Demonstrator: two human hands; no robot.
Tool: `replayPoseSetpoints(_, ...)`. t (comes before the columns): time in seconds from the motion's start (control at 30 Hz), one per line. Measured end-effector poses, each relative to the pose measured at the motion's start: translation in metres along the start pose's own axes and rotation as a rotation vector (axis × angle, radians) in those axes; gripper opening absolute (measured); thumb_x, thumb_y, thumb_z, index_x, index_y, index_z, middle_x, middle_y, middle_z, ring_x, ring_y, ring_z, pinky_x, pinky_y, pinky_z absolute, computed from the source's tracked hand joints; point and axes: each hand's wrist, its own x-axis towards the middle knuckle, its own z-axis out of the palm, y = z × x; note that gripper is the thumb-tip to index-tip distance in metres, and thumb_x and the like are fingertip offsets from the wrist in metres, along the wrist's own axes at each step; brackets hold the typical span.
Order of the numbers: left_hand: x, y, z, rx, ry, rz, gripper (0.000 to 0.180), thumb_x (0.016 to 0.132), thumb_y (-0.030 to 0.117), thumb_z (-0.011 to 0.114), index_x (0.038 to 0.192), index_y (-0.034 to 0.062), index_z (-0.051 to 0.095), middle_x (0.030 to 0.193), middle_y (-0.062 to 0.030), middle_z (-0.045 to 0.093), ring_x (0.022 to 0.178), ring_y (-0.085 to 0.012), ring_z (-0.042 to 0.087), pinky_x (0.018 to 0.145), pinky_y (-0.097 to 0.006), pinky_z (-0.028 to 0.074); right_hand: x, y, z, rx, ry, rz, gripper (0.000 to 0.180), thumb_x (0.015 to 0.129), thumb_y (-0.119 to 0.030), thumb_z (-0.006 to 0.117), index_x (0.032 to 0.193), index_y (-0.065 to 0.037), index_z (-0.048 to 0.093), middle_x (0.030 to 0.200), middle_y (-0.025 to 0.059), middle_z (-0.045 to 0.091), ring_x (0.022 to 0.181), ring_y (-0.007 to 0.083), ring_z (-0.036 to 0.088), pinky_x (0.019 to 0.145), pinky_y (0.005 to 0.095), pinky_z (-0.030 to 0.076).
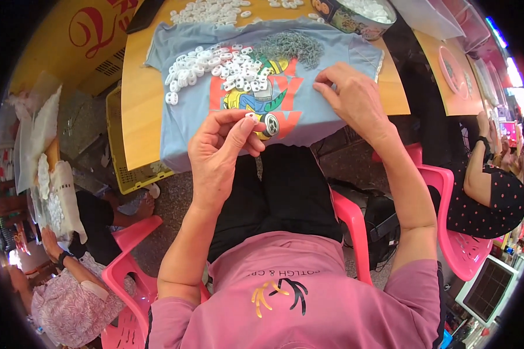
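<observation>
Left hand (pixel 215 148): pinching the piece (pixel 251 118) over the cloth (pixel 183 125)'s near edge.
Piece: white, probably light, stiff, slippery; best held by its edges.
Right hand (pixel 355 96): curled near the grey pile (pixel 288 47); I can't tell if gripping.
Heap (pixel 244 75): more pieces, farther left.

Pieces (pixel 241 70) on cloth (pixel 183 125), cloth on table (pixel 140 96)
</observation>
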Motion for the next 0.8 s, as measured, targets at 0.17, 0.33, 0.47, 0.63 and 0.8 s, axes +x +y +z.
replayPoseSetpoints(0.17, 0.000, 0.002, 0.001, 0.040, 0.000, -0.028, 0.017, 0.095, 0.011, 0.062, 0.107, -0.0017, 0.059, 0.093, -0.0134, 0.070, 0.070, -0.0136, 0.065, 0.062, -0.024, 0.051, 0.007, -0.007, 0.000, -0.103, -0.041, -0.103, 0.011, 0.087, -0.015, 0.063, 0.091, -0.005, 0.063, 0.088, 0.0111, 0.061, 0.082, 0.0327, 0.063, 0.071, 0.0408, 0.048)
replayPoseSetpoints(0.33, 0.000, 0.002, 0.004, 0.035, 0.000, -0.048, 0.017, 0.095, 0.012, 0.062, 0.106, -0.0011, 0.060, 0.093, -0.0124, 0.070, 0.069, -0.0127, 0.064, 0.062, -0.024, 0.051, 0.012, -0.002, 0.001, -0.128, -0.061, -0.114, 0.011, 0.087, -0.013, 0.061, 0.093, -0.005, 0.061, 0.089, 0.0124, 0.062, 0.082, 0.0342, 0.063, 0.072, 0.0419, 0.048)
replayPoseSetpoints(0.47, 0.002, 0.000, 0.003, 0.053, -0.005, -0.041, 0.015, 0.095, 0.013, 0.062, 0.105, 0.0025, 0.060, 0.092, -0.0144, 0.070, 0.067, -0.0142, 0.064, 0.060, -0.024, 0.051, 0.016, 0.011, 0.000, 0.019, -0.005, -0.033, 0.013, 0.089, -0.013, 0.061, 0.096, -0.002, 0.061, 0.089, 0.0144, 0.066, 0.082, 0.0339, 0.064, 0.072, 0.0398, 0.049)
replayPoseSetpoints(0.63, 0.002, -0.001, 0.001, 0.049, -0.004, -0.045, 0.014, 0.095, 0.012, 0.062, 0.105, 0.0022, 0.060, 0.092, -0.0145, 0.070, 0.068, -0.0141, 0.064, 0.061, -0.024, 0.051, 0.016, 0.021, -0.012, 0.103, 0.054, 0.022, 0.016, 0.089, -0.015, 0.062, 0.097, -0.001, 0.063, 0.086, 0.0147, 0.066, 0.079, 0.0284, 0.064, 0.071, 0.0360, 0.048)
replayPoseSetpoints(0.8, 0.002, -0.001, 0.002, 0.054, -0.007, -0.058, 0.017, 0.095, 0.013, 0.063, 0.105, -0.0008, 0.060, 0.091, -0.0113, 0.070, 0.069, -0.0122, 0.064, 0.062, -0.023, 0.050, 0.013, 0.015, -0.015, 0.178, -0.133, 0.086, 0.021, 0.089, -0.020, 0.063, 0.095, 0.000, 0.064, 0.086, 0.0151, 0.066, 0.080, 0.0277, 0.064, 0.073, 0.0363, 0.048)
